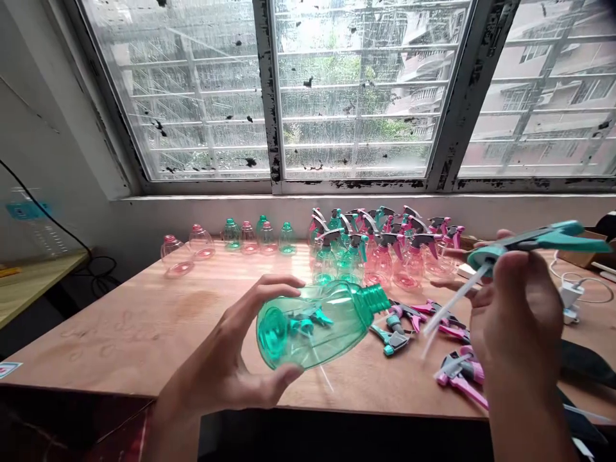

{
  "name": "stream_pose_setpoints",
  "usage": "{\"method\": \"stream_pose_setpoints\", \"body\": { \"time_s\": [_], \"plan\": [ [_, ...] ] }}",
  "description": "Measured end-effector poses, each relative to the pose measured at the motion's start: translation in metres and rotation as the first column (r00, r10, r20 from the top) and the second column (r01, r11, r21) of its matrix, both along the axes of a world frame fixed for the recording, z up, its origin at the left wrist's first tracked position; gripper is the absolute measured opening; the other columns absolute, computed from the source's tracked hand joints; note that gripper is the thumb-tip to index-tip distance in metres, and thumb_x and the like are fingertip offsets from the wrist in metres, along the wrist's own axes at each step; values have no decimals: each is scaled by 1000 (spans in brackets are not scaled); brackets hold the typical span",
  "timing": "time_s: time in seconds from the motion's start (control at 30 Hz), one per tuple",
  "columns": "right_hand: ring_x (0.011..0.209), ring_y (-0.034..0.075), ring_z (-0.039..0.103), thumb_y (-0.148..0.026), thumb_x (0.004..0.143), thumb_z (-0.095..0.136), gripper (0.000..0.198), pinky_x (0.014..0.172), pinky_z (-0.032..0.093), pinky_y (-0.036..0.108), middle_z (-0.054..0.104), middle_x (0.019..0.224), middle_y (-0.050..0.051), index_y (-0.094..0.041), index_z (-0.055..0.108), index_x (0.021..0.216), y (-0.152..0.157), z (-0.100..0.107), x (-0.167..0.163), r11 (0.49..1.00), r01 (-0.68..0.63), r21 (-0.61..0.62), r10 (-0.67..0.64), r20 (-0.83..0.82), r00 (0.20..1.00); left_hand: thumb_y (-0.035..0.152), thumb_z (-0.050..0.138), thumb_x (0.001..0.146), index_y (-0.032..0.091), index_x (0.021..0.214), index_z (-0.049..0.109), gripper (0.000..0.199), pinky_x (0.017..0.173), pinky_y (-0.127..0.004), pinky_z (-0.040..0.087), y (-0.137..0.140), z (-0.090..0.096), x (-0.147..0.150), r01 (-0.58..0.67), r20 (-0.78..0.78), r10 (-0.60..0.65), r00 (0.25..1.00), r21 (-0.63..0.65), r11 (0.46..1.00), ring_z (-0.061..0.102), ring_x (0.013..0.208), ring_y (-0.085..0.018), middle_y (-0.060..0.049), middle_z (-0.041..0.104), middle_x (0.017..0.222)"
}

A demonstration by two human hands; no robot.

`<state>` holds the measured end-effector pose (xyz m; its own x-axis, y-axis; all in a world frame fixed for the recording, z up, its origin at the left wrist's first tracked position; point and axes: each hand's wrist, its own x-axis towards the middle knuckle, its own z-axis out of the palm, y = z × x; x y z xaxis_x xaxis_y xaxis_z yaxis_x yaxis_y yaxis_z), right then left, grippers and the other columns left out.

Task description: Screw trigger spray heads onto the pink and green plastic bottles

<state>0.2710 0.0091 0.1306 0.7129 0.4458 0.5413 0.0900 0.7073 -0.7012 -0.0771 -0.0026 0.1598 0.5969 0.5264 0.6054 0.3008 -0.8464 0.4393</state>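
A clear green spray bottle (332,321) lies tilted on its side in my left hand (240,359), its threaded neck pointing right. Fingers and thumb wrap its base end. Through the bottle wall shows a teal spray head on the table behind. My right hand (520,314) grips a teal and grey trigger spray head (553,239) by its collar. From it a white dip tube (455,298) slants down to the left, its end apart from the bottle's neck. Under and between the hands, loose spray heads (395,335) lie on the table.
Several assembled pink and green spray bottles (380,256) stand at the back. Several open bottles (248,237) stand to their left on the wooden table (120,327). More pink spray heads (462,378) lie at front right, near a white charger (571,295).
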Motion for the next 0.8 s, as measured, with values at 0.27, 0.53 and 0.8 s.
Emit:
{"method": "stream_pose_setpoints", "body": {
  "time_s": [0.27, 0.53, 0.8],
  "plan": [
    [110, 29, 68, -51, 83, 86, 48, 63, 70, 41, 59, 144, 4, -35, 66, 124, -7, 4, -12, 957, 233, 172, -250, 85, 965, 36, 73, 89, 30, 147, 48, 64, 113, -48, 51, -1, -2, -2, 39, 33, -39, 999, -10, 999, 54, 138, -35, -13, 53, 147],
    [121, 34, 65, -35, 86, 86, 44, 105, 55, 59, 67, 118, 1, -39, 62, 122, -23, 10, -34, 966, 108, 235, -148, 160, 976, 33, 72, 93, 34, 146, 49, 58, 111, -53, 51, 6, -1, -9, -131, 97, 128, 987, 33, 991, 52, 141, -39, -12, 55, 146],
    [82, 22, 71, -25, 72, 98, 43, 69, 59, 34, 72, 98, 0, -29, 69, 103, -27, 2, -49, 962, -272, -13, 264, 283, 922, 26, 82, 87, 36, 153, 46, 76, 121, -56, 45, 1, -1, 7, -61, 109, 49, 993, 107, 992, 42, 151, -37, -11, 48, 156]
  ]
}}
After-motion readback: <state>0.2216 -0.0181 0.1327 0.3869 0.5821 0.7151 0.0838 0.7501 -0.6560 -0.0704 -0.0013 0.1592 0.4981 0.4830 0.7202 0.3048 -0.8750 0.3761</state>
